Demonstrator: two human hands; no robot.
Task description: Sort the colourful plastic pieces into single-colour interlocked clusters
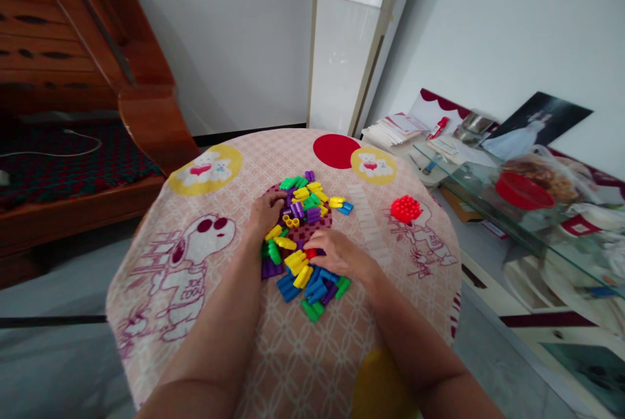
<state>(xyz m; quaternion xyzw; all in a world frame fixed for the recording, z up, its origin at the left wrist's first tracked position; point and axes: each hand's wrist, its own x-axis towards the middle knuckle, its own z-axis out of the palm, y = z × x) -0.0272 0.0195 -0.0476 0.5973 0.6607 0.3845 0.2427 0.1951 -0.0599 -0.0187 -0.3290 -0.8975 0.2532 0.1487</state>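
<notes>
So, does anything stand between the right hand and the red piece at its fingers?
Nothing visible does: the right hand has its fingers right around the red piece. Yellow pieces lie beside it, not in between.

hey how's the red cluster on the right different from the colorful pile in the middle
The red cluster is all red; the colorful pile mixes yellow, green, blue and purple.
The red cluster is small and compact, while the colorful pile spreads wider.
Both hands are at the colorful pile; neither is at the red cluster.
Both lie on the patterned tablecloth.
</notes>
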